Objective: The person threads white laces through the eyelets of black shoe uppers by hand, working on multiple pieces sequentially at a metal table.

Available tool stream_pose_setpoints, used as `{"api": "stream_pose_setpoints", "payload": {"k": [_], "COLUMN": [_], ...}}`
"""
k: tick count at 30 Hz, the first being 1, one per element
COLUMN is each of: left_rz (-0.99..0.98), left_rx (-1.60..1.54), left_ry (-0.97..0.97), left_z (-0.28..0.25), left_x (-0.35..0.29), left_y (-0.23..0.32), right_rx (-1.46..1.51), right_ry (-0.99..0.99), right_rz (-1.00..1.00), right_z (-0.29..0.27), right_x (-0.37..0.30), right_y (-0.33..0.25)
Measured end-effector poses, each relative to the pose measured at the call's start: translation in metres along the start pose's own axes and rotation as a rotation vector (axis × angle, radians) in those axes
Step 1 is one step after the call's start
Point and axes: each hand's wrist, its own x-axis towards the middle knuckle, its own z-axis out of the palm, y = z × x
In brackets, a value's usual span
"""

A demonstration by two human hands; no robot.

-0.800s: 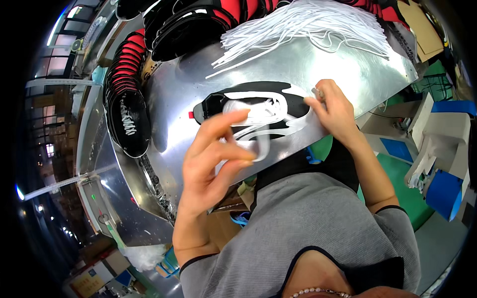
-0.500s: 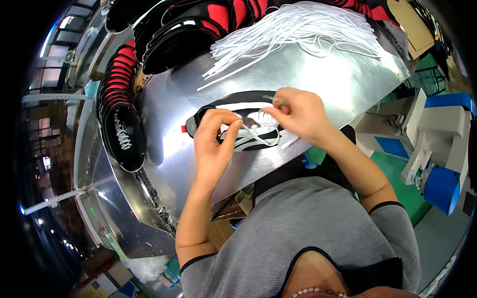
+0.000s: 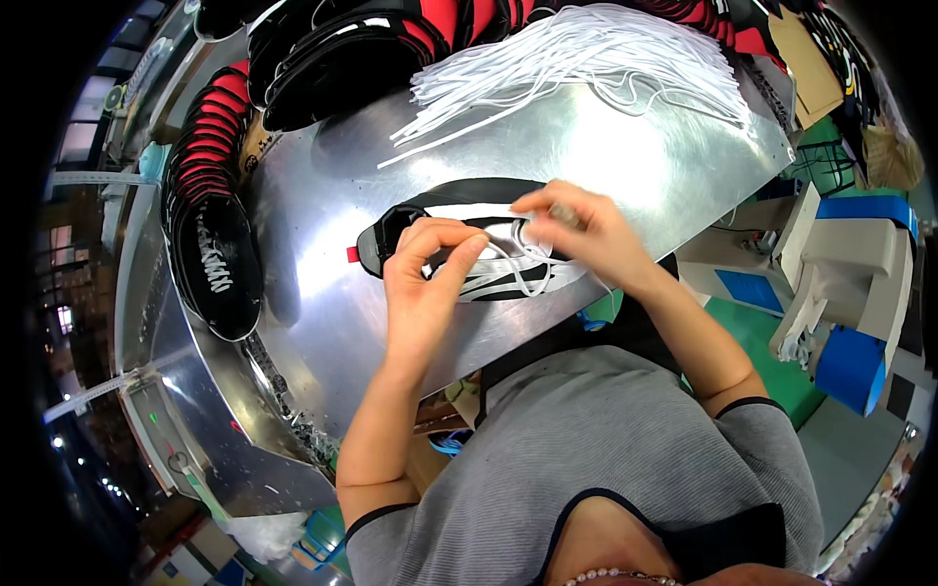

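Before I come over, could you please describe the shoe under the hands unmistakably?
On the metal table, nearer than the white lace heap, a shoe lies under the left hand and right hand. Unlike the stacked shoes, it lies alone, its red tab pointing left.

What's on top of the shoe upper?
Looped white lace, pinched by the left hand; the right hand is over the shoe upper too. Parts beneath both hands are covered.

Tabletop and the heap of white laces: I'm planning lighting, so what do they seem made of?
Tabletop: bare metal, semi-polished, judging by its silvery sheen and blurred glare. White laces: probably woven textile, matte, since strands bend softly; exact fibre unclear.
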Motion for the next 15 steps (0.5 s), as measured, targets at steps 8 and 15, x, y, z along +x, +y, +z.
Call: {"api": "stream_pose_setpoints", "payload": {"k": [8, 15], "left_rz": [-0.07, -0.813], "left_rx": [0.241, -0.08], "left_ry": [-0.175, -0.441], "left_z": [-0.005, 0.001], "left_x": [-0.002, 0.049], "left_y": [-0.006, 0.008], "right_rx": [0.247, 0.166], "right_ry": [0.12, 0.242], "right_rz": [0.112, 0.111], "right_z": [0.005, 0.013], "right_x": [-0.009, 0.0], "right_y": [0.004, 0.018]}}
